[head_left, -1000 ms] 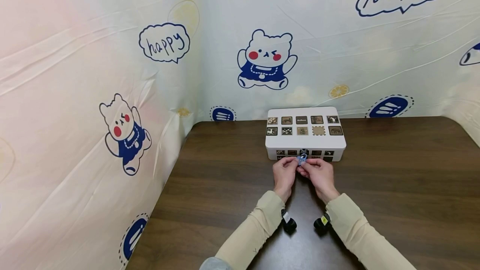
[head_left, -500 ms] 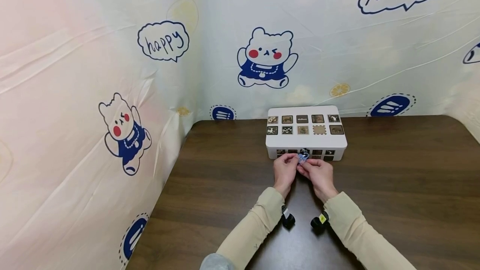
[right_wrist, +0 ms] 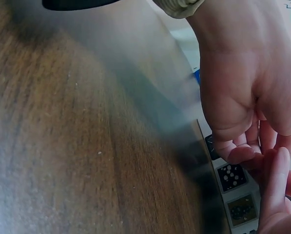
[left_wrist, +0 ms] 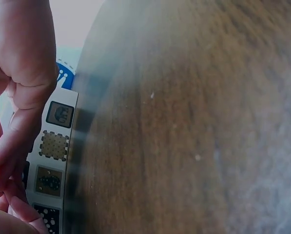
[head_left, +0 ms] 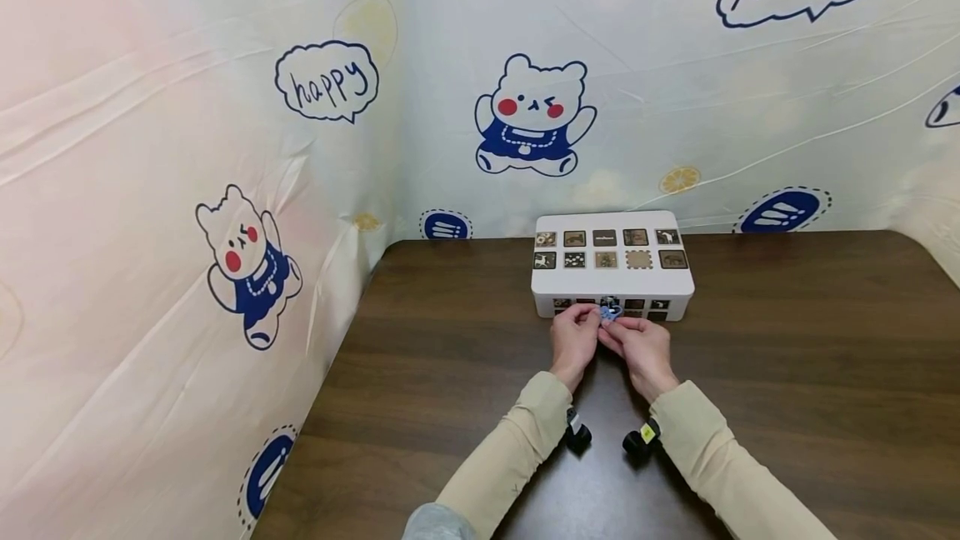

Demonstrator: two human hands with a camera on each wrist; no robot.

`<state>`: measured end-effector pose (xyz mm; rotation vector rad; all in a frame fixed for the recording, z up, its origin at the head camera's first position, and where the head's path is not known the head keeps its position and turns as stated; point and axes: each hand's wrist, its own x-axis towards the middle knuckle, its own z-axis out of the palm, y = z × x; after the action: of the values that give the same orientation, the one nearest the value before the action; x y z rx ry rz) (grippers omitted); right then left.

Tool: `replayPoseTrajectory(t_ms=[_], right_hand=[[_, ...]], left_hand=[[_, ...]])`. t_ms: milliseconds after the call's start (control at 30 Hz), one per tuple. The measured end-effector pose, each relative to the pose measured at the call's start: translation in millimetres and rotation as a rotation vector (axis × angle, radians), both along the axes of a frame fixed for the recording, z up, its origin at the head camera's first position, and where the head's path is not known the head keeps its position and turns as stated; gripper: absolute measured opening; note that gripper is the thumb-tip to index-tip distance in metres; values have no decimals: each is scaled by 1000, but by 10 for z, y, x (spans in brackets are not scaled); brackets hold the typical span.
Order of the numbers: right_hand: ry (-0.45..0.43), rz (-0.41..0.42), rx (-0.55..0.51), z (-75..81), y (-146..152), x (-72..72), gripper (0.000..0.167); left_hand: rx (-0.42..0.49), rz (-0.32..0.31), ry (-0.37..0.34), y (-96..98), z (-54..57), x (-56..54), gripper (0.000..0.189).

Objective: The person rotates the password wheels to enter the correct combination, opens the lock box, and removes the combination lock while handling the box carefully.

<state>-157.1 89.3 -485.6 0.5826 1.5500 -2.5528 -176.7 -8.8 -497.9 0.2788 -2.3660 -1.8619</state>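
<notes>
A small blue padlock [head_left: 610,314] is at the front of the white box [head_left: 611,283], right at the metal clasp in the middle of its front wall. From the left, my left hand [head_left: 575,342] pinches the padlock between thumb and fingertips. My right hand [head_left: 643,350] pinches it from the right, with the two sets of fingertips close together. In the left wrist view the left hand [left_wrist: 23,63] overlaps the box's printed front, and the padlock is hidden. Likewise, the right wrist view shows the right hand [right_wrist: 250,83] with fingertips meeting the other hand's.
The box stands at the back of a dark wooden table [head_left: 450,340], near a curtain [head_left: 435,107] printed with bears. Small square pictures cover the box's lid and front. Black wrist cameras hang inside both wrists, low over the table.
Both hands shift slightly forward and right with the padlock, and the padlock has turned a little at the clasp. The box stays in place.
</notes>
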Motion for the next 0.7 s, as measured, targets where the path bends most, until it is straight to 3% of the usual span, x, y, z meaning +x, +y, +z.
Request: replayPoseTrajectory(t_ms=[233, 700], right_hand=[[-3, 18, 9, 12, 39, 17, 18], [-8, 48, 24, -26, 66, 86, 21]], left_hand=[[-18, -16, 17, 7, -6, 9, 11], [15, 28, -14, 9, -30, 114, 9]])
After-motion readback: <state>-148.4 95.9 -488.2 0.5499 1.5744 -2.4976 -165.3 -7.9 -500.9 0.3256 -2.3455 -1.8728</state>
